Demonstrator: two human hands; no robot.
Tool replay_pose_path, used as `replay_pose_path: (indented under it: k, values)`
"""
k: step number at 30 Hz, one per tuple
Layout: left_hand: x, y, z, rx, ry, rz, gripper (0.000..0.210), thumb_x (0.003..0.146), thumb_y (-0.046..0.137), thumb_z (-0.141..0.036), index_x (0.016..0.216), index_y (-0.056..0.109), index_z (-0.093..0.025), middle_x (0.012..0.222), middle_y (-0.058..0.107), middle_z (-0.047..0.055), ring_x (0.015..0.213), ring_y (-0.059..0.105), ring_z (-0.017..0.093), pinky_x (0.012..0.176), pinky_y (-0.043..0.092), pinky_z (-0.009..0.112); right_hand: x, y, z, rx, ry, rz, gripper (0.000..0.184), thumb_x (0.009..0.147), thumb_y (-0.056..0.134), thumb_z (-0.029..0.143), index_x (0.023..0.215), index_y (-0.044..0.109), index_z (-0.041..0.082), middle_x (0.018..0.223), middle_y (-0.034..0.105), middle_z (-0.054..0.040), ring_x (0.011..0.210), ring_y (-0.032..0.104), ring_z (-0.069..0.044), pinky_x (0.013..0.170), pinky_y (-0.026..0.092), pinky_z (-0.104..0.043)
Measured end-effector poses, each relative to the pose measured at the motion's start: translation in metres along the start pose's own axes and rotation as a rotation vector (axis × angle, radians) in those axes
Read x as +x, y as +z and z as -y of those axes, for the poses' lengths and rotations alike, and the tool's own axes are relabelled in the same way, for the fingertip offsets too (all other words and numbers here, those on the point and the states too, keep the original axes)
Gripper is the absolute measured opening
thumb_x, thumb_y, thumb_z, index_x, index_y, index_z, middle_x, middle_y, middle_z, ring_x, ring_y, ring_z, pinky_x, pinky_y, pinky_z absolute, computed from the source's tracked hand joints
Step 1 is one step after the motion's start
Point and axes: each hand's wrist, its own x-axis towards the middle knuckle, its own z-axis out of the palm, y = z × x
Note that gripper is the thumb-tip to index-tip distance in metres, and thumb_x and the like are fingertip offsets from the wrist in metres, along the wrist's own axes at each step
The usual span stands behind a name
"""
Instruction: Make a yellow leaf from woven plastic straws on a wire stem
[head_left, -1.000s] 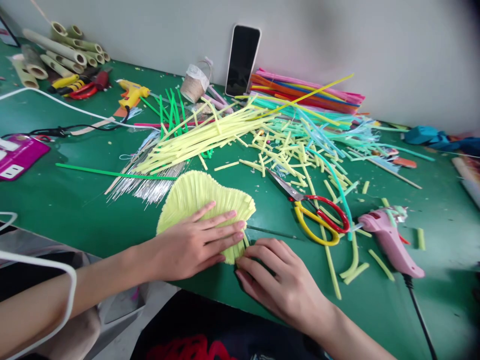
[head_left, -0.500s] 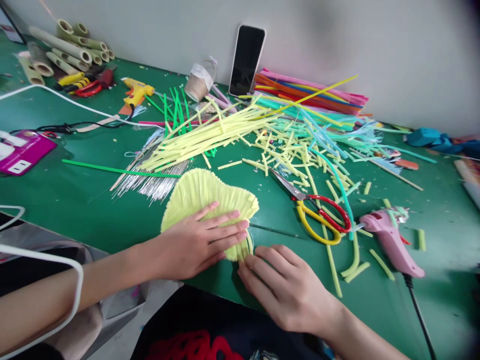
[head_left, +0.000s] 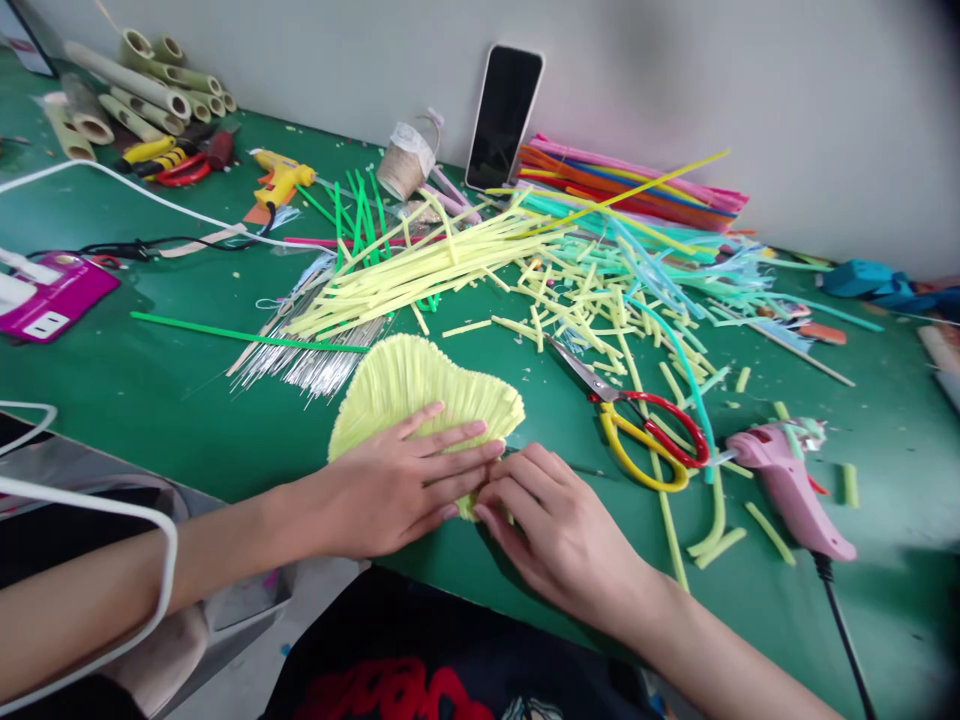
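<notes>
A pale yellow, petal-shaped piece [head_left: 420,385] with closely ribbed strips and a fuzzy rim lies on the green table near its front edge. My left hand [head_left: 401,480] rests flat across it, fingers stretched out and pressing it down. At the lower right edge of the piece, my right hand [head_left: 551,525] has its fingers curled and pinched together. The fingertips hide most of that edge. A thin dark rod [head_left: 589,469] sticks out to the right from behind the right hand. Right of it lie scissors [head_left: 645,440] with one red and one yellow handle.
Behind are yellow pipe cleaners [head_left: 420,275], silvery wires [head_left: 322,365] and cut yellow bits [head_left: 585,290]. A pink glue gun [head_left: 787,485] lies right, a yellow one [head_left: 281,180] back left. A phone [head_left: 504,120] leans on the wall. A white cable [head_left: 169,570] crosses near my left forearm.
My right hand has moved up along the right edge of the yellow piece, closer to my left fingertips, covering more of the edge. My left hand stays flat on the piece.
</notes>
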Motion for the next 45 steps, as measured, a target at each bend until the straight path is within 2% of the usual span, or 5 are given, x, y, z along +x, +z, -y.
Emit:
replay_pose_path:
  k: [5, 14, 24, 31, 45]
  values:
    - [0.0, -0.002, 0.0, -0.01, -0.002, -0.006, 0.054, 0.1, 0.037, -0.026, 0.152, 0.025, -0.019, 0.157, 0.032, 0.004, 0.148, 0.02, 0.023, 0.12, 0.01, 0.051, -0.018, -0.006, -0.002, 0.056, -0.044, -0.07, 0.008, 0.088, 0.066, 0.022, 0.092, 0.065, 0.014, 0.088, 0.065, -0.0076, 0.082, 0.054, -0.019, 0.073, 0.045, -0.034]
    - [0.001, -0.003, -0.001, 0.018, 0.001, -0.01, 0.052, 0.1, 0.037, -0.025, 0.151, 0.029, -0.019, 0.158, 0.031, 0.003, 0.148, 0.021, 0.021, 0.121, 0.009, 0.047, -0.025, -0.005, 0.0, -0.2, -0.267, -0.114, 0.003, 0.087, 0.064, 0.011, 0.085, 0.067, 0.011, 0.082, 0.069, -0.0063, 0.077, 0.055, -0.02, 0.065, 0.039, -0.034]
    - [0.0, 0.001, 0.0, 0.016, 0.013, -0.026, 0.055, 0.1, 0.038, -0.028, 0.152, 0.025, -0.017, 0.157, 0.033, 0.006, 0.148, 0.021, 0.023, 0.121, 0.009, 0.05, 0.0, -0.002, -0.002, -0.142, -0.058, -0.013, 0.022, 0.094, 0.051, 0.016, 0.076, 0.063, 0.013, 0.08, 0.064, -0.0088, 0.074, 0.05, -0.02, 0.065, 0.04, -0.035]
    - [0.0, -0.002, -0.001, 0.042, 0.011, -0.01, 0.053, 0.1, 0.037, -0.027, 0.152, 0.026, -0.019, 0.159, 0.028, 0.003, 0.148, 0.019, 0.022, 0.121, 0.005, 0.047, -0.021, -0.015, -0.009, 0.079, 0.043, -0.139, 0.007, 0.089, 0.064, 0.016, 0.096, 0.066, 0.015, 0.087, 0.064, -0.0071, 0.081, 0.052, -0.018, 0.074, 0.044, -0.033]
    - [0.005, -0.007, -0.004, 0.002, -0.005, 0.0, 0.054, 0.099, 0.039, -0.024, 0.151, 0.029, -0.018, 0.155, 0.037, 0.006, 0.147, 0.024, 0.023, 0.12, 0.012, 0.05, -0.027, -0.008, 0.001, -0.284, -0.199, -0.106, 0.007, 0.09, 0.062, 0.014, 0.086, 0.068, 0.015, 0.079, 0.068, -0.0045, 0.082, 0.059, -0.019, 0.068, 0.039, -0.033]
